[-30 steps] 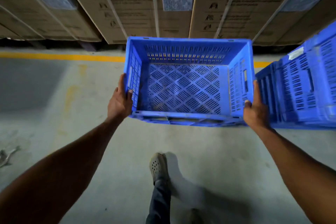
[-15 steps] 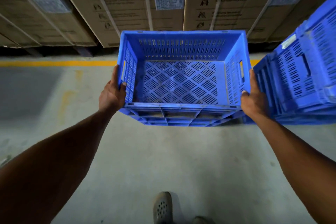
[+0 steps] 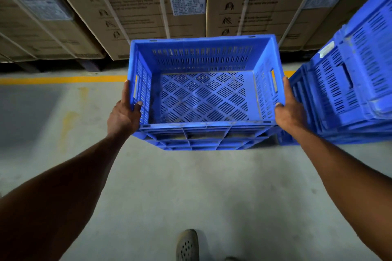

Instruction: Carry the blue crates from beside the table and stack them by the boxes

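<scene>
The left hand grips the left wall of the blue crate: the thumb hooks over the rim to the inside, and the fingers press flat against the outer face beside the handle slot. The right hand mirrors this on the right wall, thumb on the rim, fingers wrapped outside. Both hands are closed on the crate.

The crate is empty and sits at frame centre. Whether its base touches the concrete floor cannot be determined; the near wall ribs are now in full view, and the base appears at or just above floor level.

Compared with one second ago, the crate has come down and moved closer to the cardboard boxes in the upper frame, and its far rim now covers part of the yellow floor line. The forward foot has dropped back; one shoe stands at the lower edge.

At the right of the frame, the stacked crates stand just beside the right hand.

Judgement: this is the set-down phase. The carried crate is going down beside the existing stack, not onto it, so it probably starts a new stack.
</scene>
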Demonstrator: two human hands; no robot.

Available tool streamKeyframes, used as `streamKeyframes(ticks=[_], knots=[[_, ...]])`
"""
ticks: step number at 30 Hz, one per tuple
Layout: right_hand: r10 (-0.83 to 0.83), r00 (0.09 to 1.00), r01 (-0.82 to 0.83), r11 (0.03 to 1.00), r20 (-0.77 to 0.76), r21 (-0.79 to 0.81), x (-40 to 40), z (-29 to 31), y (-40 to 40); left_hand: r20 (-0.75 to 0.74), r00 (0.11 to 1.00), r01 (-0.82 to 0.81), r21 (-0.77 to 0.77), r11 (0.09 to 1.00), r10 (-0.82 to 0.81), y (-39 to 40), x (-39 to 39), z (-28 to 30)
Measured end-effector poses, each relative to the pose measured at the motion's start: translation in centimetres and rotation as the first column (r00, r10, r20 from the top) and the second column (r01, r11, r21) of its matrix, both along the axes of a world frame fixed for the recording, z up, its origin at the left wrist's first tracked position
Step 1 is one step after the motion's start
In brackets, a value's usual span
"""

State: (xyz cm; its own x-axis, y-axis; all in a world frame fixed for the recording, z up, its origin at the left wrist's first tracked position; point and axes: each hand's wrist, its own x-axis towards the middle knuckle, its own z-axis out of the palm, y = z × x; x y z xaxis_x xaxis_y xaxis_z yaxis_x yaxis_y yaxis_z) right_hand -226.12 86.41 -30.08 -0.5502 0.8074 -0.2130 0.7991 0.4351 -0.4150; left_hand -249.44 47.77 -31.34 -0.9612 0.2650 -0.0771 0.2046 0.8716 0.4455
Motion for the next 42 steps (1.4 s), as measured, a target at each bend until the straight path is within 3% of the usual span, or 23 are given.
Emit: streamKeyframes(ticks=[25, 32, 35, 37, 39, 42], knots=[[0.013, 1.0, -0.012, 0.999, 0.007, -0.037, -0.1, 0.1, 0.8, -0.03, 0.999, -0.012, -0.036, 0.999, 0.011, 0.3, 0.8, 0.0], [0.015, 0.999, -0.014, 0.999, 0.035, -0.033, 0.2, 0.7, 0.2, 0.014, 1.0, 0.017, 0.021, 1.0, -0.017, -0.1, 0.4, -0.1], [0.029, 0.996, -0.024, 0.998, 0.089, -0.058, 0.2, 1.6, 0.2, 0.124, 0.992, 0.021, 0.023, 1.0, -0.024, -0.4, -0.2, 0.3], [0.127, 0.975, -0.104, 0.986, 0.181, -0.131, 0.4, 2.7, 0.7, 0.207, 0.978, -0.024, -0.057, 0.998, 0.035, 0.2, -0.4, 1.0], [0.191, 0.947, -0.145, 0.972, 0.257, -0.185, 0.3, 4.7, 1.5, 0.155, 0.982, -0.091, -0.122, 0.988, 0.11, 0.5, -0.2, 2.3], [0.187, 0.952, -0.153, 0.976, 0.243, -0.152, 0.1, 7.8, 1.7, 0.101, 0.995, 0.002, -0.176, 0.984, 0.016, 0.3, 1.4, 6.3]])
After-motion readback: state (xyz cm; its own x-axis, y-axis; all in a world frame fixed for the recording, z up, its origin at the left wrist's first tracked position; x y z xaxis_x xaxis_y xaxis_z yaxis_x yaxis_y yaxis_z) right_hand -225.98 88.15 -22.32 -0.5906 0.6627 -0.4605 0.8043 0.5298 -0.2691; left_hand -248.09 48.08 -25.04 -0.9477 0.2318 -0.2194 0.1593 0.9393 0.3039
